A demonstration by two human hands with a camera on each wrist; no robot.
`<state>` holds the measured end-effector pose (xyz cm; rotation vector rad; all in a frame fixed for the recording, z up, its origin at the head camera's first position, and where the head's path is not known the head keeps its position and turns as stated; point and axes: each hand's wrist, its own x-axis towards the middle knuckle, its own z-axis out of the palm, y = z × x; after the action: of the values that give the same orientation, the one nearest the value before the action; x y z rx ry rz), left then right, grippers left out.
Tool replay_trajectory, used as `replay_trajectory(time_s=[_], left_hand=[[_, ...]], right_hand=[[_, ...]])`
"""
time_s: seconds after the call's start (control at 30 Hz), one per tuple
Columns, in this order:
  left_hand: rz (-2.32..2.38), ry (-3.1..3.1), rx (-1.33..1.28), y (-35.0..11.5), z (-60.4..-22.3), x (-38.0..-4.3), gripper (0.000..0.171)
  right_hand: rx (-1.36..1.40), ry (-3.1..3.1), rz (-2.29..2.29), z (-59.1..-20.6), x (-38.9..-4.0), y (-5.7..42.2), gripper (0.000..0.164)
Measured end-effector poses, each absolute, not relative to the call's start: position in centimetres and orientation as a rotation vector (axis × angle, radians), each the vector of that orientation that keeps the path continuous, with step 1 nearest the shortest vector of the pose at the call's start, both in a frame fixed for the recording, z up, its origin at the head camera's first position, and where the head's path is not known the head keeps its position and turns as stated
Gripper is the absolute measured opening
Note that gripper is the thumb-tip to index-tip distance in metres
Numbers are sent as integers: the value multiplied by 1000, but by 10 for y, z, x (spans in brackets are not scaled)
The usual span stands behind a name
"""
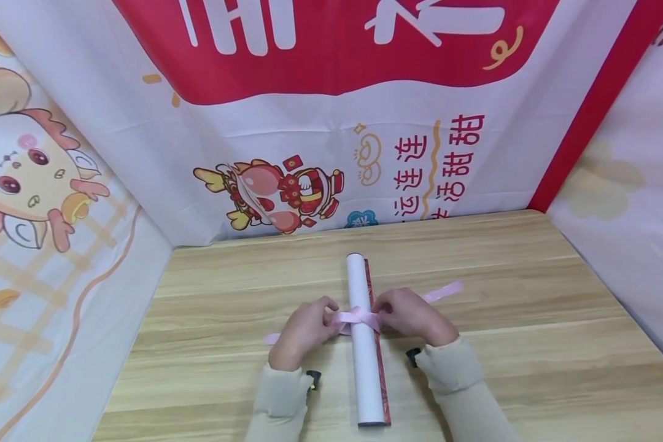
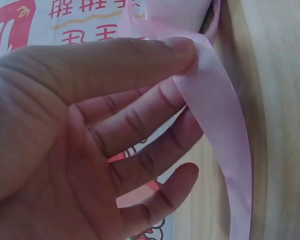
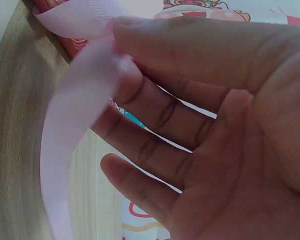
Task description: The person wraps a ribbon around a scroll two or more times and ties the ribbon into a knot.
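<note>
A rolled scroll [image 1: 366,374], white outside with a red patterned edge along its right side, lies lengthwise on the wooden table. Around its middle runs a pink ribbon [image 1: 359,316], crossed over on top. On the scroll's left, my left hand [image 1: 308,325] pinches one part of the ribbon [image 2: 215,95] between thumb and forefinger; the tail hangs past the fingers. My right hand [image 1: 411,313] pinches the ribbon's other part [image 3: 85,95] at the right side, and its tail trails off to the right. The other fingers of both hands are loosely bent.
The wooden table [image 1: 226,282] meets a white printed cloth [image 1: 309,135] with red lettering at the back. Cartoon-printed cloth [image 1: 38,184] hangs along the left, and another pale cloth [image 1: 619,202] along the right. Small black pieces [image 1: 313,379] sit by both wrists.
</note>
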<state>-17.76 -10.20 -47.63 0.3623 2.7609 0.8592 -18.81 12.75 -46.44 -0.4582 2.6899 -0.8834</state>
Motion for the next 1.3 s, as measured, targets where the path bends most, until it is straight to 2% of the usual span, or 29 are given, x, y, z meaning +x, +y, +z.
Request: replay_trajectory(time_s=[0.2, 0.47, 0.63, 0.83, 0.9, 1.0, 1.3], left_hand=[[933, 2764, 331, -111, -473, -179, 31], [949, 2754, 348, -127, -470, -180, 4], [900, 2736, 326, -131, -469, -179, 7], [941, 2620, 429, -111, -470, -176, 23], [963, 2598, 460, -103, -470, -175, 25], [946, 2612, 476, -94, -471, -173, 20], [884, 2702, 433, -95, -474, -174, 6]], right_hand=[[-409, 2709, -887, -461, -189, 139, 8], [-334, 2688, -886, -457, -190, 163, 10], [-311, 2675, -836, -459, -190, 167, 9], [-411, 2594, -968, -463, -188, 147, 34], [-483, 2582, -995, -464, -187, 139, 32], [-557, 2604, -984, -466, -188, 131, 20], [-457, 2687, -914, -467, -191, 133, 4]])
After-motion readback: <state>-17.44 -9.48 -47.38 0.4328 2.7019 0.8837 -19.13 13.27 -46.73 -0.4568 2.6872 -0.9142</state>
